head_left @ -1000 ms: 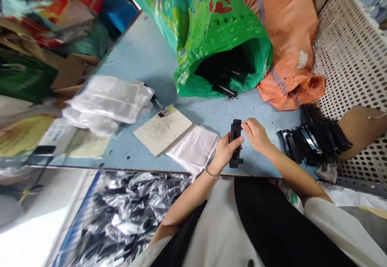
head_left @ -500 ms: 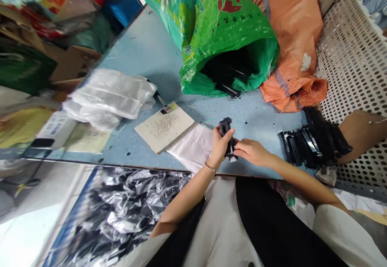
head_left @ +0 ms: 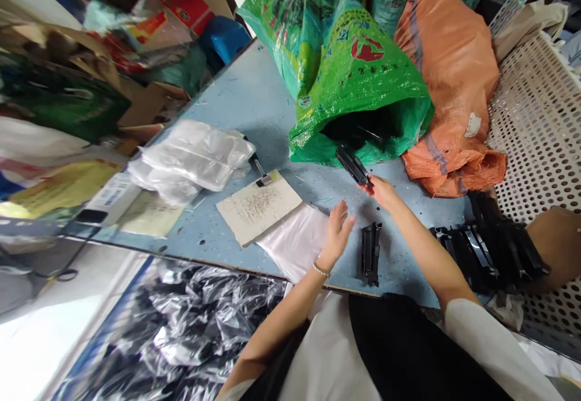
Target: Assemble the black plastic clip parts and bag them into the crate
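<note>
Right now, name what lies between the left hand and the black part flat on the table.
Nothing: between the left hand and the black part, the head view shows only bare blue table.

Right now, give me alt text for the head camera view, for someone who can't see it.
The right hand grips a black plastic part at the mouth of a green sack. The left hand is open beside clear bags, and another black part lies on the blue table.
</note>
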Demonstrator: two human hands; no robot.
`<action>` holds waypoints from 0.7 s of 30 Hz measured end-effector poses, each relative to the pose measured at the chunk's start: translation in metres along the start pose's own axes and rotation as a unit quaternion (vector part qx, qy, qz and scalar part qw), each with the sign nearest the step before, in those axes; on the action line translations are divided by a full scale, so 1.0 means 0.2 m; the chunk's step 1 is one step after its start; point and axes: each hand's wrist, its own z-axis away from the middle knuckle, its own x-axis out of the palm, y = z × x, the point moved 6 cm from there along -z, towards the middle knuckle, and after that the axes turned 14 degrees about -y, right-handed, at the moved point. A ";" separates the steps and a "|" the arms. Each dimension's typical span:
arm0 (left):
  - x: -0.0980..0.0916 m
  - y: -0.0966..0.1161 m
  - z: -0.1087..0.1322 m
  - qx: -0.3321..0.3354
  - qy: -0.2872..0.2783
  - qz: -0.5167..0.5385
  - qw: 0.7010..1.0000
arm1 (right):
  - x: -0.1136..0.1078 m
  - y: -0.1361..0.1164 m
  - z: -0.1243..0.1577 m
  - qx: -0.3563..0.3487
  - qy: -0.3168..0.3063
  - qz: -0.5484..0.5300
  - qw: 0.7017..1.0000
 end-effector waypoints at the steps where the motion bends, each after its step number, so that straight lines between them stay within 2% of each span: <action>1: -0.03 0.03 -0.04 -0.001 0.006 0.082 0.997 | 0.07 0.00 0.11 -0.027 -0.056 -0.055 0.997; 2: -0.04 0.07 -0.08 -0.001 0.005 0.157 0.988 | 0.13 0.00 0.22 -0.048 -0.094 -0.092 0.990; 3: -0.04 0.12 -0.11 -0.002 -0.002 0.216 0.976 | 0.16 -0.01 0.33 -0.054 -0.105 -0.098 0.988; 4: -0.03 0.17 -0.12 -0.007 -0.016 0.259 0.966 | 0.16 -0.01 0.42 -0.061 -0.099 -0.100 0.988; 6: 0.01 0.25 -0.11 -0.031 -0.049 0.304 0.951 | 0.11 -0.04 0.54 -0.063 -0.036 -0.078 0.994; 9: 0.09 0.32 -0.02 -0.085 -0.091 0.294 0.948 | -0.06 -0.10 0.59 -0.092 0.074 -0.024 0.993; 11: 0.14 0.33 0.06 -0.123 -0.124 0.267 0.948 | -0.12 -0.19 0.56 -0.159 0.103 0.073 0.979; 13: 0.17 0.33 0.11 -0.138 -0.139 0.229 0.954 | -0.12 -0.28 0.53 -0.228 0.107 0.168 0.953; 14: 0.17 0.32 0.12 -0.133 -0.130 0.205 0.961 | -0.11 -0.31 0.51 -0.242 0.111 0.191 0.945; 16: 0.14 0.32 0.12 -0.113 -0.091 0.153 0.978 | -0.08 -0.33 0.48 -0.212 0.104 0.159 0.959; 19: 0.07 0.30 0.10 -0.099 -0.031 0.127 0.987 | 0.02 -0.31 0.49 -0.125 0.031 0.062 0.990; 21: 0.03 0.30 0.08 -0.100 -0.011 0.149 0.984 | 0.10 -0.32 0.57 -0.143 -0.017 0.079 0.986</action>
